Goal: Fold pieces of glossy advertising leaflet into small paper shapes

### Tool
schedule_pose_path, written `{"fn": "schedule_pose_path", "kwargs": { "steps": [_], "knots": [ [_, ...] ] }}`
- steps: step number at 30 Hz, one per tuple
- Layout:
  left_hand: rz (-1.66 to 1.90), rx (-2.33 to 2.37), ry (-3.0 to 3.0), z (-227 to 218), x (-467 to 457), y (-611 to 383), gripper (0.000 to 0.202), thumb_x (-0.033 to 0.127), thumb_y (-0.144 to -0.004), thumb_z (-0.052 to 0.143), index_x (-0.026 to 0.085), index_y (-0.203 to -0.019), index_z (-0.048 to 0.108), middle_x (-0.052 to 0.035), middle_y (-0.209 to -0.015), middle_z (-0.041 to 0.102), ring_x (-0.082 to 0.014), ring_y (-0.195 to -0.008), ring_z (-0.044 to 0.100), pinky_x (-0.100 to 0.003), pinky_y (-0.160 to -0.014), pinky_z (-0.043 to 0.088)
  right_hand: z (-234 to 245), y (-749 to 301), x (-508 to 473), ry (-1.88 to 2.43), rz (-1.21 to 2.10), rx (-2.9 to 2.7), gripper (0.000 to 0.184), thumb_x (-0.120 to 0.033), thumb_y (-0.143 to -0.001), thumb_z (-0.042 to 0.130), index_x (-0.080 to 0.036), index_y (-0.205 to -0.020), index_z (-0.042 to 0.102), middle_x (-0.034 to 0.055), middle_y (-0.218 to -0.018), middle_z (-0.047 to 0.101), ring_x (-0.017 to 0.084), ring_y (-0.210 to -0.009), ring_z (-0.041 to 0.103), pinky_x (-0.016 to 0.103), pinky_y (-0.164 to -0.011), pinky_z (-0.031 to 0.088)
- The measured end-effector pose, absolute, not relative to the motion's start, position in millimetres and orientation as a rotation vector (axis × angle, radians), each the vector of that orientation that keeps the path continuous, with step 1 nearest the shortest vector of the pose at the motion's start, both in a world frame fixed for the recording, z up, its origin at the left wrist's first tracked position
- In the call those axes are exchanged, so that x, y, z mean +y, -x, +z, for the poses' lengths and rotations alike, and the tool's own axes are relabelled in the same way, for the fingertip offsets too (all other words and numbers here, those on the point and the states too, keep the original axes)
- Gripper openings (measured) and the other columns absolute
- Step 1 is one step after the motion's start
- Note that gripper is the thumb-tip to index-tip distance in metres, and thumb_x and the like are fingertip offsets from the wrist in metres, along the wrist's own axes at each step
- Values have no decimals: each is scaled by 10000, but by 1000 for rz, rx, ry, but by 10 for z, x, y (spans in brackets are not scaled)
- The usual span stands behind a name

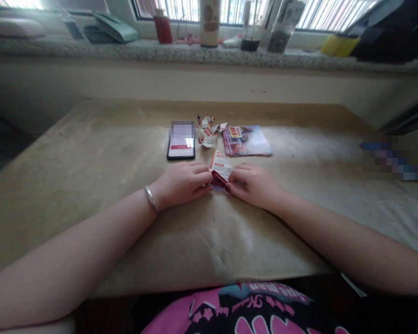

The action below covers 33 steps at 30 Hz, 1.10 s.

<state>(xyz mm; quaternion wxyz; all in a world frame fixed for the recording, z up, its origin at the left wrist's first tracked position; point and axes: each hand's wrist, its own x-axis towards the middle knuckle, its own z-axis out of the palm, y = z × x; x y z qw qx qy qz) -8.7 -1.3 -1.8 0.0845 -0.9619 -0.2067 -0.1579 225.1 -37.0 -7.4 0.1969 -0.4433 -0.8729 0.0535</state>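
Between my two hands lies a partly folded sheet of printed paper (221, 166), white with red labels on one face and dark red along the folded edge. My left hand (188, 183), with a silver bangle at the wrist, pinches its left side. On the right side, the fingers of my right hand (252, 183) are closed on the lower corner. Just beyond stand folded paper pieces (207, 132) in white, red and orange. A phone (181, 141) with a lit screen lies to their left, and a stack of colourful printed sheets (249, 140) lies to their right.
A beige cloth covers the table (107, 153). Behind it, a speckled stone windowsill (177, 52) carries a red bottle (163, 28), a tall container (209, 23), jars and a folded green case (114, 28). A blurred bluish item (390, 157) lies at the right edge.
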Motion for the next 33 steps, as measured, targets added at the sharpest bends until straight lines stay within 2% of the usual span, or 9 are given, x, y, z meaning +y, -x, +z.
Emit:
{"fn": "schedule_pose_path", "kwargs": {
  "steps": [3, 8, 14, 19, 22, 33],
  "knots": [
    [-384, -481, 2912, -19, 7, 100, 232, 328, -957, 475, 201, -958, 668, -49, -918, 677, -167, -834, 590, -273, -726, 454, -74, -2264, -373, 1245, 212, -2388, 153, -280, -844, 558, -186, -739, 618, 51, -768, 637, 164, -710, 555, 272, -656, 391],
    [-420, -492, 2962, -33, 18, 100, 250, 296, -960, 479, 232, -1103, 673, -50, -979, 679, -163, -844, 586, -275, -745, 467, -59, -2287, -385, 1263, 384, -2240, 114, -251, -809, 557, -191, -716, 586, 5, -678, 590, 117, -583, 493, 248, -590, 360],
    [-439, -572, 3019, -25, 10, 108, 242, 290, -953, 494, 244, -1052, 709, -63, -1002, 671, -172, -871, 600, -291, -765, 496, -83, -2398, -295, 1400, 534, -1921, 155, -285, -774, 522, -215, -654, 453, -26, -623, 503, 113, -549, 453, 255, -546, 342],
    [-467, -576, 3126, -46, 18, 110, 228, 231, -941, 491, 214, -1063, 683, -54, -1228, 652, -205, -1110, 604, -354, -937, 511, -133, -2513, -183, 1431, 557, -1769, 135, -289, -754, 523, -222, -662, 451, -29, -619, 498, 123, -582, 448, 265, -568, 350],
    [-481, -581, 3192, -65, 22, 111, 229, 187, -921, 497, 204, -1079, 661, -47, -1297, 628, -208, -1206, 578, -366, -1006, 498, -106, -2559, -172, 1468, 578, -1758, 147, -285, -725, 540, -220, -622, 458, -20, -611, 531, 125, -580, 471, 268, -568, 364],
    [-440, -701, 3321, -13, 7, 113, 268, 189, -901, 524, 185, -1151, 622, -73, -1276, 636, -196, -1204, 584, -372, -1033, 495, 83, -2771, -187, 1952, 151, -2042, 125, -291, -714, 618, -225, -621, 566, 26, -637, 626, 166, -562, 513, 284, -494, 310]
  ]
}}
